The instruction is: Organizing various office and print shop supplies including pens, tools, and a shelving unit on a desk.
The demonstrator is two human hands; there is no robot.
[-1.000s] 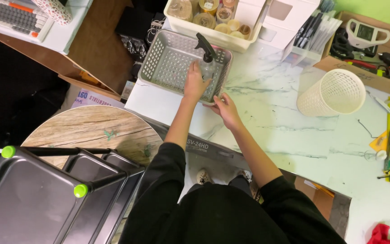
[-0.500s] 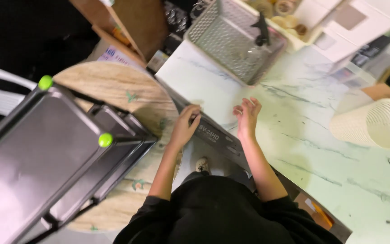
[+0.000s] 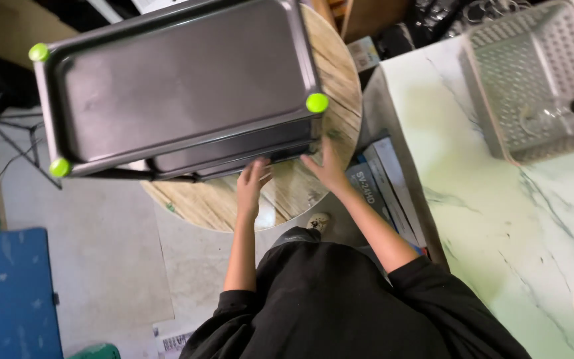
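Observation:
A dark grey metal tray rack (image 3: pixel 181 86) with green corner knobs stands on a round wooden table (image 3: pixel 300 193). My left hand (image 3: pixel 252 183) reaches to the front edge of the rack's lower tray, fingers apart, holding nothing. My right hand (image 3: pixel 327 169) is spread flat on the wooden tabletop just right of the rack, also with nothing in it. Both arms come out of black sleeves.
A white marble-patterned table (image 3: pixel 499 219) lies to the right, bearing a grey perforated basket (image 3: pixel 533 80) with a clear glass item inside. Flat boxes (image 3: pixel 383 186) stand between the two tables. A blue panel (image 3: pixel 8 292) lies on the floor at left.
My view swung left from the marble table to the round table. Both hands left the marble table's edge and moved to the tray rack and the wooden tabletop.

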